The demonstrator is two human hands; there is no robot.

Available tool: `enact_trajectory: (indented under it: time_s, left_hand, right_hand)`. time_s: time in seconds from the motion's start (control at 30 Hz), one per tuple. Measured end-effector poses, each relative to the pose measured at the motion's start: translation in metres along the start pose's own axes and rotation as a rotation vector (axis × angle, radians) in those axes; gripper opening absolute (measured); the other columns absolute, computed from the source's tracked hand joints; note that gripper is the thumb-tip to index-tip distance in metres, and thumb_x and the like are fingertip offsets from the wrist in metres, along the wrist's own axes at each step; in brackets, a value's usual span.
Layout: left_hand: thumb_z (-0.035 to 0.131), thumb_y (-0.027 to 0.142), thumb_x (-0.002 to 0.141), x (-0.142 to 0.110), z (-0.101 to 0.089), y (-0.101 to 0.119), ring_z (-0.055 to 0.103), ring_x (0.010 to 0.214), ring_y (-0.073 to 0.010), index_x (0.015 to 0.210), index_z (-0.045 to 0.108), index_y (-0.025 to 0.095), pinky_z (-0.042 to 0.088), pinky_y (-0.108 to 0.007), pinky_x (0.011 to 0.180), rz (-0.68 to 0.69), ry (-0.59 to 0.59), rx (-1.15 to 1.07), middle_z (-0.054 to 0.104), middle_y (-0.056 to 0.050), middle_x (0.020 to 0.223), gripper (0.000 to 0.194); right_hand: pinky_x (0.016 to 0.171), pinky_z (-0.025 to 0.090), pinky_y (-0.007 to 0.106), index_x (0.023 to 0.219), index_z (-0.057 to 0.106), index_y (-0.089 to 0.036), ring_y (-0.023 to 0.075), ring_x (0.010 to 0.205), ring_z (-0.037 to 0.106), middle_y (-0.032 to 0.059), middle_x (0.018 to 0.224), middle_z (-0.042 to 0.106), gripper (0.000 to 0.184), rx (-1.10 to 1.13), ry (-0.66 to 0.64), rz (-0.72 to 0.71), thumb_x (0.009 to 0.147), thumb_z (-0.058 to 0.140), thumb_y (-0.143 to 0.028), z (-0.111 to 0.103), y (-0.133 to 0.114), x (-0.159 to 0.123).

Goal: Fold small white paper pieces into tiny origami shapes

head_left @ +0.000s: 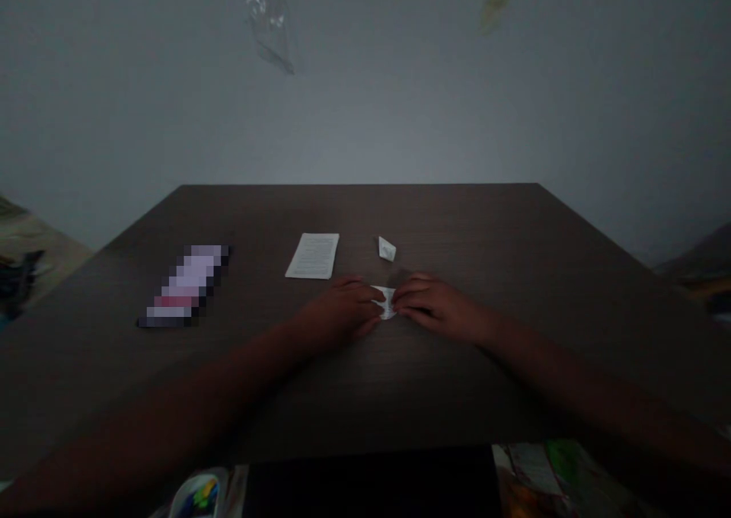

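Observation:
A small piece of printed paper [387, 305] lies on the table between my two hands, its outer parts hidden under my fingers. My left hand [346, 308] holds its left side, fingers curled and close together. From the right, my right hand [439, 306] grips the other side with bent fingers pressed together. Just beyond them stands a small folded piece of white paper [387, 249] with print on it. Farther left, a stack of printed paper sheets [313, 256] lies flat.
A phone [186, 286] with a blurred-out screen rests at the left of the dark wooden table [457, 221]. Behind the table is a pale wall [365, 114] with clear plastic [271, 23] hanging on it. Below the front edge, a white container [197, 494] holds colourful things.

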State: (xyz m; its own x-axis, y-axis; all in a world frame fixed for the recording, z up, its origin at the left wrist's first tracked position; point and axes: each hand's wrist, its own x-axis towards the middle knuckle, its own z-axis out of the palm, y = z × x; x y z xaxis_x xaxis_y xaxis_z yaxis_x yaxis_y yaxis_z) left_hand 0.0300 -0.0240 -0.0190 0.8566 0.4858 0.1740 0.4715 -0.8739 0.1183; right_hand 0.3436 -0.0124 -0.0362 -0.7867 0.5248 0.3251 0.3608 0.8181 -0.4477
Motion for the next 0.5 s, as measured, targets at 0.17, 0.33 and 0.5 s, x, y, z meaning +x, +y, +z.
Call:
enact_trajectory:
  time_s: [0.17,0.33,0.5]
  left_hand:
    - [0.078,0.02,0.123,-0.003,0.001,-0.005,0.086,0.141,-0.0271,0.136,0.091,0.024,0.057,-0.048,0.136,0.073,-0.038,0.072,0.091,-0.008,0.152,0.019]
    - [0.081,0.022,0.121,-0.007,-0.008,-0.006,0.083,0.15,-0.0284,0.144,0.089,0.027,0.053,-0.051,0.142,0.127,-0.087,0.055,0.084,-0.009,0.168,0.025]
    - [0.075,0.026,0.124,-0.009,-0.013,-0.006,0.083,0.152,-0.0315,0.142,0.091,0.027,0.055,-0.056,0.141,0.141,-0.097,0.003,0.083,-0.012,0.17,0.024]
  right_hand:
    - [0.115,0.068,0.054,0.127,0.091,-0.027,0.0284,0.115,0.085,0.0097,0.121,0.093,0.02,0.024,0.067,0.026,0.126,0.071,-0.027,0.007,0.0,-0.002]
    - [0.108,0.069,0.051,0.127,0.088,-0.028,0.0282,0.107,0.084,0.0081,0.114,0.091,0.012,0.035,0.151,0.06,0.123,0.077,-0.026,0.016,-0.004,-0.002]
    - [0.103,0.068,0.048,0.125,0.086,-0.028,0.0281,0.107,0.083,0.0078,0.112,0.09,0.013,-0.019,0.169,0.071,0.123,0.073,-0.024,0.018,-0.007,-0.001]
